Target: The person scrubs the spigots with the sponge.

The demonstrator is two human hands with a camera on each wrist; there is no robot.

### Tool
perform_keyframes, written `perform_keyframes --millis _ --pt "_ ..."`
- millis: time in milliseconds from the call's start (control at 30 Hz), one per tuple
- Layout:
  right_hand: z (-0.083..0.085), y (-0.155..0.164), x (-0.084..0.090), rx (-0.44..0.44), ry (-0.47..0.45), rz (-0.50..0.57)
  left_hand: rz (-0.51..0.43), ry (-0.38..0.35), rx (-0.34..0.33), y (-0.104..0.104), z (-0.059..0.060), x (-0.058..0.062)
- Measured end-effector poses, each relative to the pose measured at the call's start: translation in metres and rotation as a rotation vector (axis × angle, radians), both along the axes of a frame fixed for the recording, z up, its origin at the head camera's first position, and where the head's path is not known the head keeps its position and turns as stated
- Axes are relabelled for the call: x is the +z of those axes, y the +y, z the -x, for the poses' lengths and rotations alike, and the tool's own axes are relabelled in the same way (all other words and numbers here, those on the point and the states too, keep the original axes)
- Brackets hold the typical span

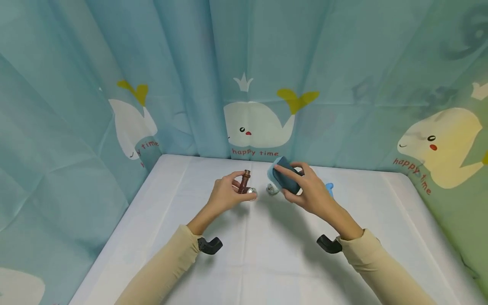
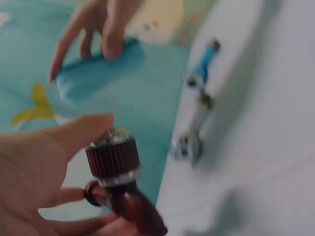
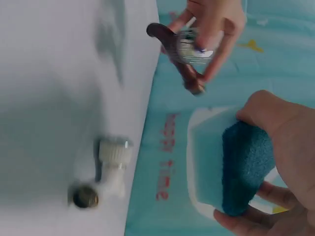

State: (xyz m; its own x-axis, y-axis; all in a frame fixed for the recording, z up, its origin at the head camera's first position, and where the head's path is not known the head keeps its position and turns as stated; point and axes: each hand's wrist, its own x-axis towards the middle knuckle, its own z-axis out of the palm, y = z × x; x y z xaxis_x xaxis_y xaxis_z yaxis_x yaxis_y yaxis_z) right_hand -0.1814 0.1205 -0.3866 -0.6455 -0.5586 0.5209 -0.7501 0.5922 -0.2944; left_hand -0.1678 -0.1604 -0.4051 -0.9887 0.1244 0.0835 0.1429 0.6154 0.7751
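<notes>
My left hand (image 1: pixel 224 194) pinches a dark red valve (image 2: pixel 115 162) with a ribbed knob, silver rings and a brass-coloured pipe end. In the left wrist view the thumb presses on top of the knob, and fingers support the body from below. To the right, my right hand (image 1: pixel 313 192) grips a sponge (image 3: pixel 246 167) between thumb and fingers; its scouring side is dark blue and its foam light blue. Both things are held up above the white table. A silver-coloured valve (image 1: pixel 272 189) lies on the table between the hands, beside the sponge in the head view.
A blue-handled fitting (image 2: pixel 203 66) lies past the silver-coloured valve, partly hidden behind my right hand in the head view. The white-covered table (image 1: pixel 263 275) ends at a light blue curtain (image 1: pixel 183 84) printed with whales. Black wrist mounts (image 1: pixel 210 245) sit at both cuffs.
</notes>
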Motion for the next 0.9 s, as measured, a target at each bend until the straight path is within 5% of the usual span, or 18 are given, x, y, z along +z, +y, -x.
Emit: perform_keyframes --millis 167,433,633,900 --pt "0.003 0.026 -0.001 -0.049 -0.108 0.008 0.242 0.108 0.025 0.008 0.027 -0.011" --pt "0.003 0.063 -0.015 -0.124 -0.167 0.035 0.404 0.054 0.014 0.022 0.06 -0.035" --pt "0.0 0.087 -0.026 -0.167 -0.152 0.04 0.51 0.109 0.009 0.023 0.07 -0.053" --pt "-0.004 0.099 -0.031 -0.194 -0.158 0.036 0.546 0.112 -0.003 0.021 0.07 -0.061"
